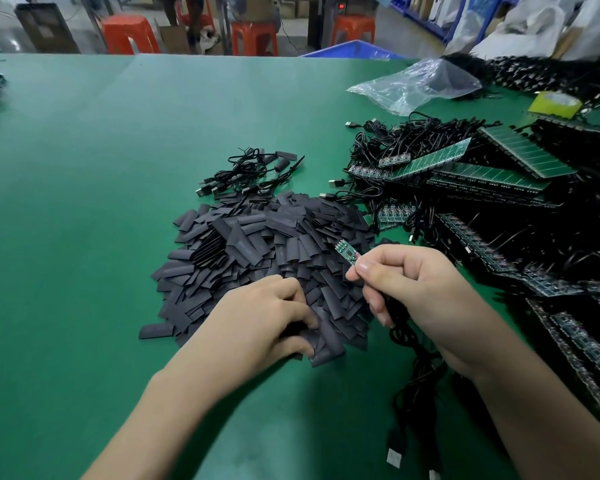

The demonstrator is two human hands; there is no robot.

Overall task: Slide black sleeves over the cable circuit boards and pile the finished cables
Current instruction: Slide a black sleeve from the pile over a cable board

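Observation:
A large heap of flat black sleeves (257, 244) covers the middle of the green table. My left hand (260, 317) lies on the heap's near edge, fingers curled around a sleeve (326, 351) at the bottom of the pile. My right hand (406, 285) pinches a small green circuit board (346, 251) that points up and left over the heap; its black cable (420, 368) hangs down from the fist to a USB plug (395, 452). A small pile of sleeved cables (253, 171) rests beyond the heap.
Strips of joined green circuit boards with tangled black cables (482, 174) fill the right side. A clear plastic bag (420, 84) lies at the back right, more black cables (548, 76) behind it. Orange stools (129, 32) and a blue bin (354, 50) stand past the table's far edge.

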